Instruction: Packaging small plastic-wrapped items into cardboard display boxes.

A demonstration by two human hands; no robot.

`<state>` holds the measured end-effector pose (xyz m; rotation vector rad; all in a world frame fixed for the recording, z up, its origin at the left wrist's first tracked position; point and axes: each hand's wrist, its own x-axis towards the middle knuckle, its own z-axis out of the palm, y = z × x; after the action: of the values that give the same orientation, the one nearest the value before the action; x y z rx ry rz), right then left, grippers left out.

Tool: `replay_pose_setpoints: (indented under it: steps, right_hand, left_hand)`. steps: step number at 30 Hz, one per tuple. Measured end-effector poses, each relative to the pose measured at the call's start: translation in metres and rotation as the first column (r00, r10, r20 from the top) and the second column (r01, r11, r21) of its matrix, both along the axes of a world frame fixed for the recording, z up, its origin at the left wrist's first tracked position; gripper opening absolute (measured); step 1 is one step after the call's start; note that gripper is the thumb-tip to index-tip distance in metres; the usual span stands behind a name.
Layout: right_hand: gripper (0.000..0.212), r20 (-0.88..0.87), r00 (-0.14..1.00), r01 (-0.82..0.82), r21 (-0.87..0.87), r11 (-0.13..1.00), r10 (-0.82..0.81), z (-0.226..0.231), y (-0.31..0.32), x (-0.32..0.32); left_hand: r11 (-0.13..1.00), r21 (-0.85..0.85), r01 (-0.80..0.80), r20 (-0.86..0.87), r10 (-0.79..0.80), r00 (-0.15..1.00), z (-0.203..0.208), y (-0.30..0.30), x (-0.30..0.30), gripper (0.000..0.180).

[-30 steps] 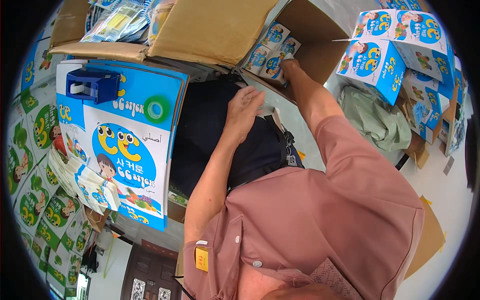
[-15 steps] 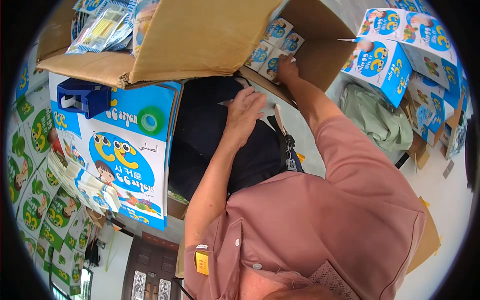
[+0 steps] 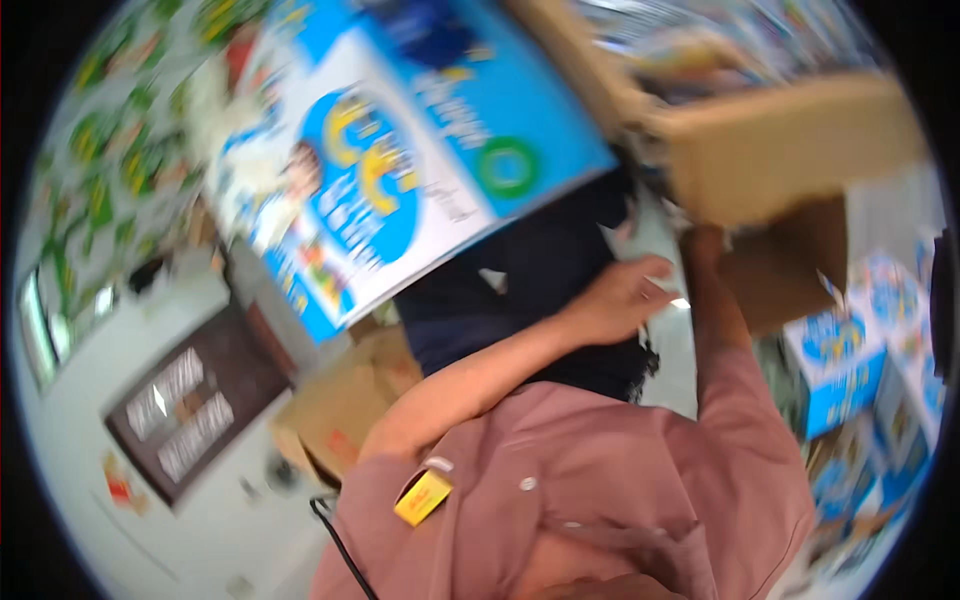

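My left hand hovers over my dark-clothed lap with its fingers loosely bent and apart, and nothing shows in it. My right hand reaches to the near edge of a deep brown cardboard box. Its fingers are blurred and partly hidden under a wide cardboard flap, so what it holds, if anything, does not show. On my left lies blue and white printed cardboard, carrying a green roll of tape and a dark blue block-shaped object.
Plastic-wrapped packets fill an open carton at the far right. Several blue and white boxes stand right of my arm. A brown carton sits by my left elbow. Green and white printed packages line the far left.
The view has swung round, blurring the picture. My right hand has drawn back from the small blue and white boxes inside the cardboard box to its near edge. My left hand has lowered.
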<state>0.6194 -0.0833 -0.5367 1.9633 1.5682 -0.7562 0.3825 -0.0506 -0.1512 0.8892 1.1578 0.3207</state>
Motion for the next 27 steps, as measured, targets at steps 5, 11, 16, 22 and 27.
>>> replay_pose_setpoints:
  steps: [5, 11, 16, 22, 27]
  right_hand:
    - [0.045, 0.043, 0.917, -0.398, 0.135, 0.907, 0.396, -0.079, -0.009, 0.112]
    - [0.052, -0.427, 0.902, -0.064, 0.003, 0.998, 0.059, -0.023, 0.083, 0.256]
    - [0.045, -0.646, 0.738, -0.122, 0.157, 0.980, 0.195, 0.280, 0.098, 0.054]
    - [0.030, -0.840, 0.540, -0.120, -0.128, 0.984, -0.043, 0.524, 0.062, -0.076]
    - [0.039, -0.960, 0.258, -0.006, 0.110, 0.994, 0.108, 0.561, 0.100, -0.283]
  left_hand:
    - [0.962, 0.272, -0.031, 0.059, 0.015, 0.998, 0.078, -0.007, -0.033, 0.047]
    - [0.328, 0.855, -0.402, -0.142, 0.893, 0.426, 0.154, 0.010, -0.210, 0.016]
    - [0.035, 0.829, -0.559, -0.191, 0.956, -0.223, 0.146, 0.028, -0.475, 0.083]
    - [0.291, 0.929, -0.227, -0.350, 0.890, -0.293, 0.105, 0.083, -0.596, 0.109]
    - [0.493, 0.746, -0.448, -0.593, 0.798, -0.108, 0.117, 0.112, -0.632, 0.095]
